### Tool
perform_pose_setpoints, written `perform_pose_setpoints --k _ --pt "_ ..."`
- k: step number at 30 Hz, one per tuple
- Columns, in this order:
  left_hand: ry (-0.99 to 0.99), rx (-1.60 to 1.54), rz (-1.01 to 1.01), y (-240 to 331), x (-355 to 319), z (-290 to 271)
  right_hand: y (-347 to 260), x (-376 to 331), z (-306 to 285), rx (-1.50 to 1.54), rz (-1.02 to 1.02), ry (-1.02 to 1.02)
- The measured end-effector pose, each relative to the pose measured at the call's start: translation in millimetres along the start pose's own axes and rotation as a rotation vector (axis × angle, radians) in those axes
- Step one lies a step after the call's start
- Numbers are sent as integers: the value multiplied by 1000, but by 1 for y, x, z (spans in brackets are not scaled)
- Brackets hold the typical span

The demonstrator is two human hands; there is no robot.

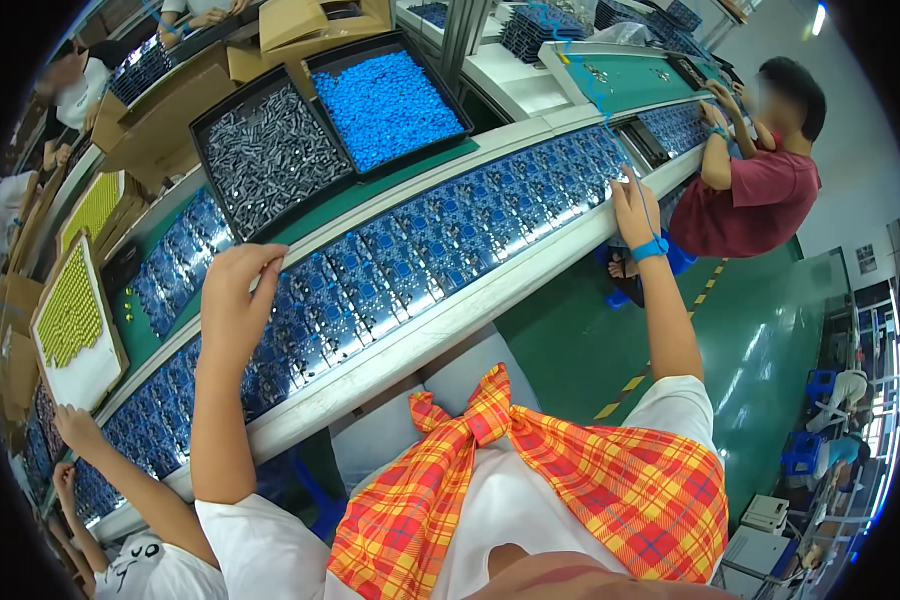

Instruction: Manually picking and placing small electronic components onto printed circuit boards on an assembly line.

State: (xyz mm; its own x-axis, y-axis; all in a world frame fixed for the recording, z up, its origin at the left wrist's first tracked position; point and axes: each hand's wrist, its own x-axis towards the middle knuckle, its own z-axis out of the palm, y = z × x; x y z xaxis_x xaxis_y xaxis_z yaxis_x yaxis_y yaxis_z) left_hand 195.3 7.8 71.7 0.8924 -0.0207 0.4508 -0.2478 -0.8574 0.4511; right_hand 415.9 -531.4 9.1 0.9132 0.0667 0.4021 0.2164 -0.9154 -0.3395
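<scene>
A long row of blue circuit boards point(410, 250) runs along the line in front of me. Over its near-left part is my left hand point(238, 295), thumb and forefinger closed in a pinch; anything between them is too small to make out. My right hand point(634, 208) is at the row's far right end by the rail, fingers drawn together, their tips too small to read. A blue wrist strap point(651, 248) with a thin cord circles that wrist. Beyond the boards sit a black tray of dark grey small parts point(270, 145) and another of bright blue small parts point(385, 105).
A white rail point(440, 320) edges the line on my side. Left stands a tray of yellow parts point(70, 315); cardboard boxes point(170, 125) are behind. A co-worker in a red shirt point(760, 205) works at right, and another person's hand point(78, 428) is over boards at left.
</scene>
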Motion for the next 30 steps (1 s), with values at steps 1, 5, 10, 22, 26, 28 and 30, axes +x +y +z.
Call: perform_pose_setpoints --k 1,5,10,22,26,28,30 --pt "21 14 11 1 1 -2 -3 -4 0 20 -18 -24" --pt "52 -3 -19 3 2 -9 -15 -11 -6 39 -73 -67" --pt "-69 -124 -191 8 9 -8 -18 1 2 175 -131 97" --pt "-408 -316 -265 33 -4 22 -260 54 86 358 -740 -83" --pt "-422 -334 -323 34 -8 23 -286 67 116 106 -670 -109" --pt "-407 -366 -332 33 -11 25 -298 73 110 206 -461 -305" --pt "-390 -307 -267 35 -12 28 -296 75 107 293 -412 -327"
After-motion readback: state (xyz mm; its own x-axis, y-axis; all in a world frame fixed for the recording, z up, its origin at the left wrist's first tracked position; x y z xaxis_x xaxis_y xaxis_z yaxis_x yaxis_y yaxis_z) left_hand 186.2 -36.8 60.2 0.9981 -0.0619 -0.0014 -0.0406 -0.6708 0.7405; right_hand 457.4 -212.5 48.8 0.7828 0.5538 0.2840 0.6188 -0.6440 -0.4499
